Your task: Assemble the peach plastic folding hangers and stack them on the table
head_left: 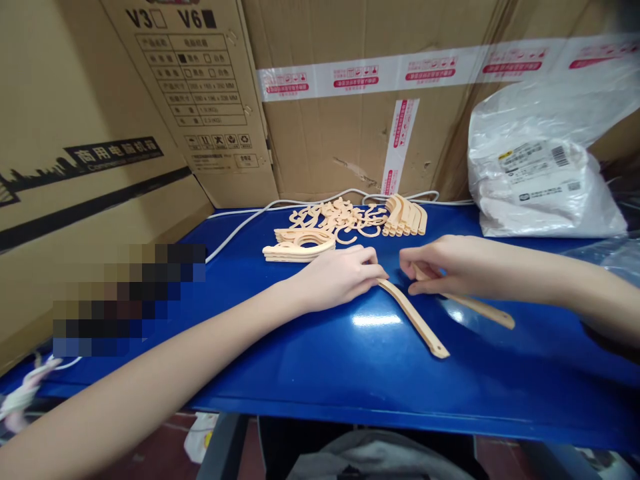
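My left hand (340, 279) is closed, its fingertips pinching the upper end of a beige plastic hanger arm (413, 316). That arm slants down to the right over the blue table, and a small hole shows in its lower end. My right hand (445, 263) is closed around a second beige hanger arm (483, 309), whose holed end sticks out below the palm. The two hands are a short gap apart. Beyond my left hand lies a stack of curved hanger parts (295, 252). Behind it is a loose heap of beige hooks (340, 217), with more hanger arms (407, 217) lined up beside them.
The blue table (300, 360) ends in a front edge close to my body. Cardboard boxes (325, 147) wall off the back and left. A white cable (240, 233) runs along the rear. At the back right sits a white plastic bag (545, 173).
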